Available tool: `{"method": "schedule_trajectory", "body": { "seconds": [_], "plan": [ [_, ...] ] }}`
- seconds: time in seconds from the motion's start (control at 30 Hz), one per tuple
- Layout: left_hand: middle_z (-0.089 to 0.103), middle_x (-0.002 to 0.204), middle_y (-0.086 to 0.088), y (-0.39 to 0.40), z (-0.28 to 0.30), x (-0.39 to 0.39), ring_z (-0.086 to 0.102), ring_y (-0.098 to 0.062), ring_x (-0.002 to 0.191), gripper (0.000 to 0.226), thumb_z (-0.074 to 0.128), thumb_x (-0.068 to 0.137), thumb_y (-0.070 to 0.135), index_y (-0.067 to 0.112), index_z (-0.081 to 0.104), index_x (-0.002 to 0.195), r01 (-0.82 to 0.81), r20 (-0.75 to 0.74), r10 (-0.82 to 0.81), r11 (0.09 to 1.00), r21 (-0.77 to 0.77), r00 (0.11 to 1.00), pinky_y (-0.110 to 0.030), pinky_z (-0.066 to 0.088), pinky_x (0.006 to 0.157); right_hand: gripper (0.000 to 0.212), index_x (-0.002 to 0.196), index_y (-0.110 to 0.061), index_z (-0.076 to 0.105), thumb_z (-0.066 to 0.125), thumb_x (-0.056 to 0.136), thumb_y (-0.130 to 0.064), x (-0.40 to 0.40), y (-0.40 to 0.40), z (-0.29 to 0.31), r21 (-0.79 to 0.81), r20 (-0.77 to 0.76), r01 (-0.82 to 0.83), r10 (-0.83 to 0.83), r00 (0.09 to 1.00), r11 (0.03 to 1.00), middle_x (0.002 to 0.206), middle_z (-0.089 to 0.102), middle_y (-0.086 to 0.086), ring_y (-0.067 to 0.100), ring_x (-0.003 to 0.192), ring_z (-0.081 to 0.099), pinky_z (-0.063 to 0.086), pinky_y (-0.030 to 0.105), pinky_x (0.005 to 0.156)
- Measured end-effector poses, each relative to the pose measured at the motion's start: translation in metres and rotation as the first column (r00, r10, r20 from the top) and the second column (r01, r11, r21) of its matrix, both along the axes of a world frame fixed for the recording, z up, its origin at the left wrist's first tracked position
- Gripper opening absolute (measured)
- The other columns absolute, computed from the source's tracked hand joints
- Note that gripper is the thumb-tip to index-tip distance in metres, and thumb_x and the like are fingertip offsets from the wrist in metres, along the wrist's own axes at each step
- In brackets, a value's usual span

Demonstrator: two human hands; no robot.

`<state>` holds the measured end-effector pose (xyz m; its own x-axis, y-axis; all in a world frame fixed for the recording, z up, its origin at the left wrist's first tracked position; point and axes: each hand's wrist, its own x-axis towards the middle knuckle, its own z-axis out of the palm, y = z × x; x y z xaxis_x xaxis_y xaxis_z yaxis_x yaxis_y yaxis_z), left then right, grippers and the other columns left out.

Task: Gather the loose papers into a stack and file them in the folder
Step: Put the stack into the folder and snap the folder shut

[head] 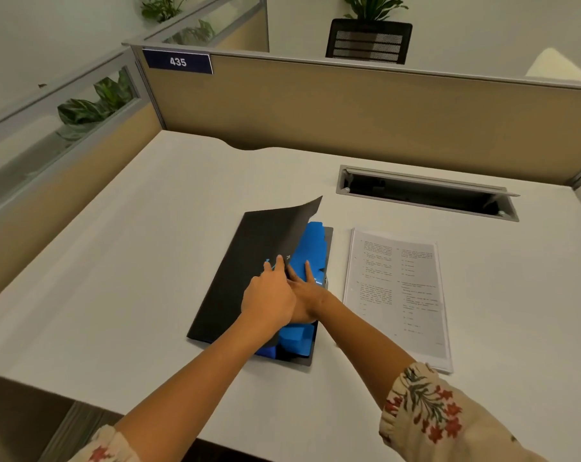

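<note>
Two hands on the folder (pixel 249 281), which lies on the desk (pixel 115 261); folder is the reference here. Nearest: floral sleeves (pixel 425 415) at the desk's front edge, forearms reaching in over the folder's near end. Left hand (pixel 269 295) sits on the black cover (pixel 272 235), fingers curled at its free edge, apparently gripping it; thumb hidden, so can't confirm the grip. Cover is lifted partway, far corner curling up off the folder. Right hand (pixel 307 291) lies under the lifted cover, palm down, fingers spread flat on the blue insert (pixel 310 248) inside; holds nothing. Blue also shows at the folder's near end. Papers (pixel 395 291) are stacked flat on the desk just right of the folder, not touching it, printed side up. Beyond the folder, to its right: open cable tray (pixel 425 195) set in the desk. Farther back: partition (pixel 349 105) with a "435" tag (pixel 177 61).
</note>
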<state>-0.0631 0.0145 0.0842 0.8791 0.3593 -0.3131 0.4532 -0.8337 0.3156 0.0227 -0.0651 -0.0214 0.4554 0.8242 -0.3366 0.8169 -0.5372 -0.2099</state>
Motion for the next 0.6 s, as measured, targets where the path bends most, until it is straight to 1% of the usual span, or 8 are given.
{"method": "schedule_trajectory", "body": {
  "seconds": [0.13, 0.27, 0.33, 0.4, 0.43, 0.47, 0.53, 0.6],
  "plan": [
    [0.004, 0.167, -0.011, -0.002, 0.001, 0.001, 0.048, -0.032, 0.132, 0.082, 0.054, 0.097, 0.014, 0.031, 0.002, 0.158, -0.006, 0.028, 0.006, 1.0, 0.003, 1.0, -0.034, 0.051, 0.094, 0.086, 0.158, -0.028, 0.009, 0.042, 0.089, -0.069, 0.005, -0.005, -0.002, 0.013, -0.035, 0.019, -0.018, 0.999, 1.0, 0.167, 0.007, 0.001, 0.035, 0.151, -0.013, -0.015, 0.069, 0.113],
    [0.004, 0.166, -0.015, -0.003, -0.001, 0.001, 0.05, -0.032, 0.13, 0.083, 0.054, 0.098, 0.014, 0.034, -0.001, 0.158, 0.017, 0.012, -0.017, 1.0, 0.008, 1.0, -0.035, 0.052, 0.093, 0.081, 0.157, -0.026, 0.017, 0.049, 0.091, -0.06, 0.003, -0.003, 0.006, 0.028, -0.086, 0.067, -0.064, 0.994, 0.997, 0.166, 0.014, 0.003, 0.033, 0.153, -0.006, -0.011, 0.068, 0.115],
    [0.007, 0.165, -0.016, -0.004, -0.002, 0.0, 0.051, -0.032, 0.128, 0.081, 0.051, 0.099, 0.015, 0.033, -0.001, 0.158, 0.045, 0.009, -0.046, 0.999, 0.03, 0.999, -0.035, 0.052, 0.092, 0.072, 0.154, -0.021, 0.03, 0.056, 0.092, -0.048, -0.001, -0.003, 0.016, 0.076, -0.066, 0.085, -0.08, 0.995, 0.993, 0.162, 0.027, 0.006, 0.031, 0.152, 0.011, 0.003, 0.066, 0.119],
    [0.01, 0.165, -0.017, -0.005, -0.004, 0.0, 0.052, -0.033, 0.127, 0.079, 0.05, 0.099, 0.017, 0.032, -0.001, 0.158, 0.065, 0.012, -0.066, 0.997, 0.046, 0.998, -0.035, 0.052, 0.091, 0.053, 0.14, -0.012, 0.051, 0.062, 0.092, -0.031, -0.006, -0.007, 0.025, 0.24, -0.075, 0.151, -0.137, 0.988, 0.959, 0.145, 0.051, 0.012, 0.031, 0.135, 0.046, 0.031, 0.058, 0.115],
    [0.01, 0.165, -0.017, -0.005, -0.005, 0.0, 0.052, -0.033, 0.127, 0.079, 0.05, 0.1, 0.018, 0.032, -0.001, 0.158, 0.068, 0.016, -0.069, 0.996, 0.049, 0.997, -0.035, 0.052, 0.092, 0.043, 0.131, -0.009, 0.058, 0.065, 0.091, -0.025, -0.007, -0.011, 0.029, 0.356, -0.11, 0.216, -0.189, 0.976, 0.909, 0.133, 0.061, 0.013, 0.028, 0.119, 0.058, 0.045, 0.05, 0.106],
    [0.01, 0.165, -0.017, -0.006, -0.007, 0.0, 0.051, -0.033, 0.128, 0.078, 0.05, 0.1, 0.019, 0.032, -0.001, 0.158, 0.072, 0.02, -0.073, 0.996, 0.05, 0.997, -0.035, 0.052, 0.092, 0.037, 0.124, -0.01, 0.062, 0.066, 0.09, -0.022, -0.009, -0.017, 0.032, 0.459, -0.153, 0.282, -0.237, 0.959, 0.842, 0.123, 0.066, 0.01, 0.024, 0.108, 0.062, 0.051, 0.039, 0.098],
    [0.01, 0.165, -0.018, -0.006, -0.009, 0.0, 0.051, -0.034, 0.128, 0.078, 0.05, 0.099, 0.019, 0.031, -0.001, 0.158, 0.084, 0.026, -0.086, 0.995, 0.059, 0.996, -0.032, 0.051, 0.088, 0.025, 0.114, -0.017, 0.067, 0.064, 0.09, -0.02, -0.012, -0.036, 0.039, 0.617, -0.188, 0.359, -0.312, 0.931, 0.7, 0.111, 0.069, 0.002, 0.011, 0.101, 0.059, 0.045, 0.023, 0.09],
    [0.012, 0.164, -0.019, -0.006, -0.013, 0.0, 0.055, -0.032, 0.123, 0.077, 0.049, 0.099, 0.018, 0.029, 0.0, 0.158, 0.103, 0.038, -0.106, 0.991, 0.084, 0.994, -0.026, 0.047, 0.076, 0.016, 0.104, -0.022, 0.07, 0.063, 0.09, -0.017, -0.012, -0.059, 0.043, 0.734, -0.236, 0.446, -0.424, 0.875, 0.512, 0.102, 0.069, -0.007, 0.004, 0.097, 0.057, 0.045, 0.02, 0.087]
  ]
}}
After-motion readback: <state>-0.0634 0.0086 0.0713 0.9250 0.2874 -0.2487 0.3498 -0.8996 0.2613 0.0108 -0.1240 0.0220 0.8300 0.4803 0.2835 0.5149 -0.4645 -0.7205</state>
